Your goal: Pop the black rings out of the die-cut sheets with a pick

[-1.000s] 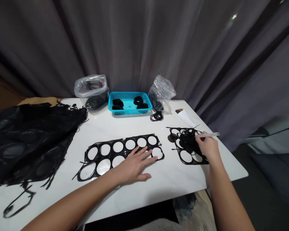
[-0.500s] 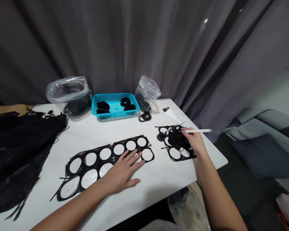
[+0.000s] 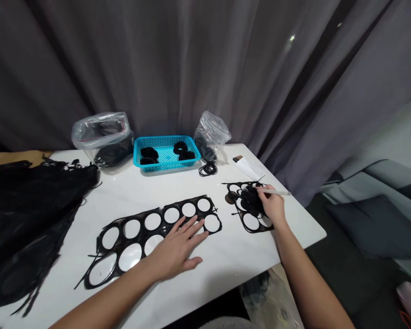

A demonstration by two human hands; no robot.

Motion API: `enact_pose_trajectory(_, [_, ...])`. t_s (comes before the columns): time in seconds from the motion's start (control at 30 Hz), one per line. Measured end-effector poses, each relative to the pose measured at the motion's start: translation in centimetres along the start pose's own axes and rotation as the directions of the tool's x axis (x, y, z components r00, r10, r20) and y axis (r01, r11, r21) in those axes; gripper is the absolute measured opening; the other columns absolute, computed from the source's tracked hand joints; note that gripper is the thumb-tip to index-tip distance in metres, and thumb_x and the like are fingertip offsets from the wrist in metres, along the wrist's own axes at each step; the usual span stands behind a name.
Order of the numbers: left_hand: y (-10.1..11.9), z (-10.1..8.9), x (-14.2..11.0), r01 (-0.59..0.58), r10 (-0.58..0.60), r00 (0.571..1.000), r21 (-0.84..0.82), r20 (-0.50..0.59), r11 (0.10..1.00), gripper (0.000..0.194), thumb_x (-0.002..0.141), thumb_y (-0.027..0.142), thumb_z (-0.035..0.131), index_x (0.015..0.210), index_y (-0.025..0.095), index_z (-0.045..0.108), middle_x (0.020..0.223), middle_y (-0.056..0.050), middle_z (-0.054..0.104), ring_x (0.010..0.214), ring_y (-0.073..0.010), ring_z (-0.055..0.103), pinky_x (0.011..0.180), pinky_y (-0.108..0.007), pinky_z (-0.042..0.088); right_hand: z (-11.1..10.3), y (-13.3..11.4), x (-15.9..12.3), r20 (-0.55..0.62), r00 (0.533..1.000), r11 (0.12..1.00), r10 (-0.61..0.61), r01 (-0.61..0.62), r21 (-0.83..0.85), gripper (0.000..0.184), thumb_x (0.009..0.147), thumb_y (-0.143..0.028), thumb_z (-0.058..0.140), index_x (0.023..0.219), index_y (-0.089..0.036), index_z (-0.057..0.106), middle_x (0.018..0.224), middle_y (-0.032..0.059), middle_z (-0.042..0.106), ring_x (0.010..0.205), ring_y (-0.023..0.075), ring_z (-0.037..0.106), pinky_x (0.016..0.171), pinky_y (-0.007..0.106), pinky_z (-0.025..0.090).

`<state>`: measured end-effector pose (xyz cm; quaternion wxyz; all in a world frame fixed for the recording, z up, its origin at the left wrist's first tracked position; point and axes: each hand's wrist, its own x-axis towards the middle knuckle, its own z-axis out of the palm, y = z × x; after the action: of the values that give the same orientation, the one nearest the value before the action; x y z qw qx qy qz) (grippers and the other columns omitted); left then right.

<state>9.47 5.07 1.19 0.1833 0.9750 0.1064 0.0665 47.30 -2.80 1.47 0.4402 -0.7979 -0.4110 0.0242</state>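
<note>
My left hand lies flat with fingers spread on a black rubber sheet with two rows of round holes. In my right hand is a slim white pen-like stick, its tip end down among a heap of black discs and rings. That heap lies on a second, smaller holed black sheet at the right of the table. A brownish disc sits at this sheet's left edge. My fingers hide the stick's tip.
A blue basket holding black ring bundles stands at the back between two clear plastic bags. Loose black rings lie before the right bag. White paper partly covers a phone. Stacked black sheets fill the left.
My right hand has shifted slightly left and down over the heap, and the white stick now points at a different angle. My left hand stays flat on the sheet. The view has shifted a little.
</note>
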Motion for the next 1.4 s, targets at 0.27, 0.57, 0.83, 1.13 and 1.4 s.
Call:
enact_pose_trajectory(0.27, [0.0,0.3,-0.1,-0.010,0.010,0.999,-0.006,-0.038,1.000,0.066,0.093,0.043,0.063,0.151,0.029,0.036,0.163,-0.008,0.025,0.151,-0.0320,0.020,0.121,-0.055,0.016,-0.1,-4.7,3.7,0.170,0.985,0.841,0.037,-0.122,0.526,0.037,0.069,-0.049,0.080,0.070,-0.021,0.055,0.089,0.0043,0.071,0.082,0.0187,0.066,0.070,0.030,0.057])
enact_pose_trajectory(0.57, [0.6,-0.5,0.0,0.016,-0.016,1.000,0.012,0.024,1.000,0.063,0.092,0.043,0.063,0.149,0.027,0.040,0.162,-0.009,0.027,0.150,-0.0314,0.023,0.120,-0.055,0.018,11.7,-10.4,9.5,0.346,0.937,0.903,-0.039,-0.115,0.414,0.026,0.067,-0.037,0.077,0.066,-0.019,0.059,0.068,0.0023,0.066,0.071,0.0185,0.064,0.067,0.032,0.056])
enact_pose_trajectory(0.83, [0.1,0.0,0.0,0.002,-0.001,1.000,0.031,-0.016,1.000,0.061,0.095,0.042,0.060,0.150,0.028,0.038,0.162,-0.008,0.027,0.150,-0.0319,0.022,0.120,-0.056,0.018,-0.3,-4.0,3.8,0.139,0.990,0.966,-0.027,-0.010,0.259,0.025,0.080,-0.044,0.068,0.078,-0.019,0.065,0.082,0.0062,0.073,0.081,0.0214,0.067,0.074,0.031,0.050])
enact_pose_trajectory(1.13, [-0.1,0.1,0.1,-0.007,0.009,0.999,0.048,-0.042,0.999,0.056,0.097,0.044,0.056,0.148,0.029,0.041,0.162,-0.006,0.030,0.150,-0.0304,0.025,0.120,-0.052,0.018,-1.7,-0.6,-3.3,0.229,0.946,0.965,-0.229,0.251,-0.070,0.021,0.090,-0.038,0.054,0.075,-0.024,0.060,0.104,0.0080,0.073,0.099,0.0272,0.063,0.090,0.042,0.047])
enact_pose_trajectory(1.4, [0.1,-0.3,0.1,0.000,0.001,1.000,0.030,-0.029,1.000,0.055,0.096,0.044,0.057,0.147,0.029,0.042,0.161,-0.007,0.031,0.149,-0.0302,0.025,0.121,-0.051,0.017,-2.6,-1.0,-3.7,0.272,0.962,0.981,0.006,-0.059,0.187,0.024,0.086,-0.047,0.064,0.080,-0.023,0.063,0.090,0.0061,0.073,0.088,0.0257,0.065,0.081,0.039,0.051])
